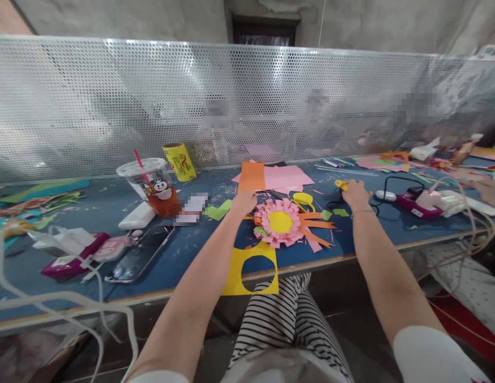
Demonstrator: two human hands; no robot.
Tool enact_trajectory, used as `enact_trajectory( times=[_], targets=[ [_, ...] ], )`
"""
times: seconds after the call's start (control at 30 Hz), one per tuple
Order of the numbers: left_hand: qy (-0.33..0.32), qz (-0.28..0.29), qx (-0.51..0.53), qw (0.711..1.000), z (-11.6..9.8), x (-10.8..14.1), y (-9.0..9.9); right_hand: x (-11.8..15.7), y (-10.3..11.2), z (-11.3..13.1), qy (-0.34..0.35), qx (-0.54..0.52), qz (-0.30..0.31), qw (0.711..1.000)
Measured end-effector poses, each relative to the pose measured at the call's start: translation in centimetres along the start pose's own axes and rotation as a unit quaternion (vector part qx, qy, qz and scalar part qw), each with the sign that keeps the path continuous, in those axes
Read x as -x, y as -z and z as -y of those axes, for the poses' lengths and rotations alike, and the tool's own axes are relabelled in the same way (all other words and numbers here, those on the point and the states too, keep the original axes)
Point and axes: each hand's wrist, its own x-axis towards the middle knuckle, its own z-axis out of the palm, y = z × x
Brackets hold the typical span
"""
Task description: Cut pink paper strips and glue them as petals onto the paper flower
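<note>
A pink paper rosette [277, 223] with a yellow round centre and orange and pink ribbon tails lies near the table's front edge. My left hand [244, 203] is at its upper left side, fingers curled together; what they hold, if anything, is hidden. To the right, my right hand [357, 194] is closed around a yellow glue gun [342, 185], mostly covered by the fingers, with a black cord close by. Between the hands lies a yellow ring-shaped item [303, 200]. A yellow sheet with round cut-outs [235, 282] juts past the table edge below my left forearm.
Orange paper [251, 176] and pink paper [289, 176] lie behind the rosette. At left stand a drink cup [163, 194] and yellow can [180, 162], with a phone [141, 254] and power strip [77, 258]. Another purple power strip [418, 207] is at right. A perforated screen [247, 96] borders the table.
</note>
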Motion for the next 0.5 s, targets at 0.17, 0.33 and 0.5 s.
enact_trajectory(
  times=[0.17,0.33,0.5],
  targets=[
    [0.061,0.007,-0.049,0.997,0.6,0.2,0.1,0.1,-0.3,0.0,-0.022,0.028,0.026,0.999],
    [0.075,0.034,-0.093,0.992,1.5,0.3,-0.1,0.4,-0.6,0.4,-0.023,0.044,0.034,0.998],
    [0.087,0.061,-0.112,0.988,2.0,-0.1,-1.0,0.9,-0.9,1.1,-0.028,0.058,0.039,0.997]
  ],
)
